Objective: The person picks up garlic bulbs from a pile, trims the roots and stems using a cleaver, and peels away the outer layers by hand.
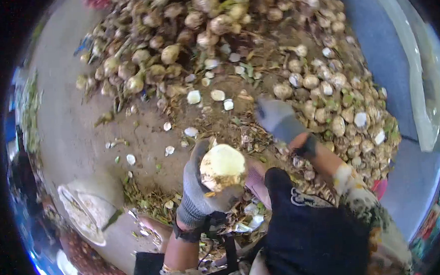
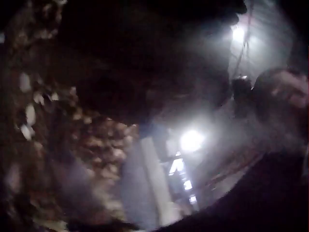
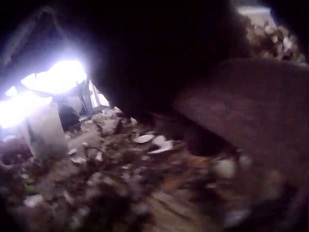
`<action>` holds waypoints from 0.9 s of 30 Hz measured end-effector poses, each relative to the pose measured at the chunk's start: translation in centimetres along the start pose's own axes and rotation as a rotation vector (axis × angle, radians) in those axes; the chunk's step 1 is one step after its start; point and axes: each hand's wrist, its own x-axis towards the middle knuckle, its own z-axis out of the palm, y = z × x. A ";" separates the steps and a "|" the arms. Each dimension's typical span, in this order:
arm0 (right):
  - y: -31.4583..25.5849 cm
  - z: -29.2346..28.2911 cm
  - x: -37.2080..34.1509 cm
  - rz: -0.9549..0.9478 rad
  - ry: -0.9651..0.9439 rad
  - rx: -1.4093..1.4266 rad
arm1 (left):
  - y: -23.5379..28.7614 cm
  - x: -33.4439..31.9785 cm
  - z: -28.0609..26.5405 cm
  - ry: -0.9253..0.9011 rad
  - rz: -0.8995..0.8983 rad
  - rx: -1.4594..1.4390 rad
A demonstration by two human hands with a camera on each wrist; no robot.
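Note:
My left hand [image 1: 198, 192], in a grey knit glove, holds up a large round root vegetable [image 1: 223, 167] with a smooth pale cut top and rough brown skin below. Its fingers curl around the left side and underneath. Off to the right, my gloved right hand [image 1: 278, 120] is blurred over the littered floor, beside a heap of trimmed roots [image 1: 341, 112]. I cannot tell whether that hand grips anything. Both wrist views are dark and smeared; the right one shows pale slices [image 3: 161, 144] among scraps, the left one part of a heap [image 2: 104, 154].
A large pile of untrimmed roots with stalks [image 1: 176, 36] spreads across the far side. White cut slices [image 1: 193, 97] dot the brown floor [image 1: 152, 155]. A whitish container [image 1: 93, 207] lies at the left. Blue sheeting [image 1: 373, 42] borders the right heap.

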 end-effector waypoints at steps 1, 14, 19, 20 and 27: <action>0.3 -1.8 -0.5 -0.002 0.100 0.093 | -0.4 -0.3 -0.3 0.028 0.160 0.208; 1.5 6.5 -5.6 -0.066 -0.107 1.054 | -0.8 7.0 12.3 -0.300 0.635 0.690; 7.7 4.6 -4.2 0.146 0.000 1.210 | 4.9 22.5 7.1 0.500 0.640 1.308; 7.7 4.8 -4.7 0.143 0.042 1.223 | 5.4 25.6 5.7 0.606 0.520 1.486; 6.3 4.3 -5.8 0.162 -0.008 1.014 | 3.0 26.6 -1.4 0.204 0.641 0.907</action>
